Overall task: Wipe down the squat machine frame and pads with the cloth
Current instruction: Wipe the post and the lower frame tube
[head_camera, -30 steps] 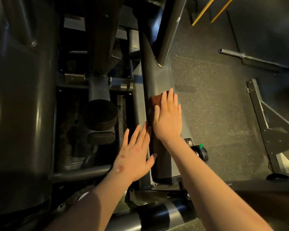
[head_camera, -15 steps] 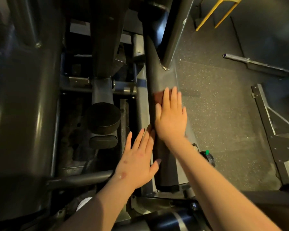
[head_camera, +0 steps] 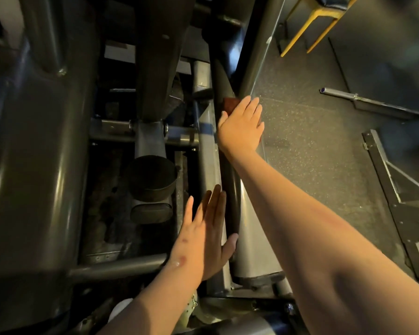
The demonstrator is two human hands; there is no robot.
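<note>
The squat machine's dark grey steel frame fills the left and middle of the head view. One slanted frame beam [head_camera: 250,247] runs up the centre. My right hand [head_camera: 241,125] lies flat, fingers straight, pressing a reddish-brown cloth [head_camera: 229,104] against that beam, just below the weld where a second tube branches off. Only the cloth's top corner shows past my fingers. My left hand [head_camera: 207,234] rests flat and straight-fingered lower on the beam's left side, holding nothing. A round dark pad end [head_camera: 151,176] sits left of the beam.
A thick curved frame tube [head_camera: 34,165] takes up the left side. Speckled rubber floor [head_camera: 319,146] lies to the right, with a barbell [head_camera: 373,102], a black steel bracket [head_camera: 402,204] and yellow stool legs [head_camera: 312,22] on it.
My right hand has slid the cloth up the beam, away from me, to the weld. The left hand has stayed low on the beam, so the hands are farther apart.
</note>
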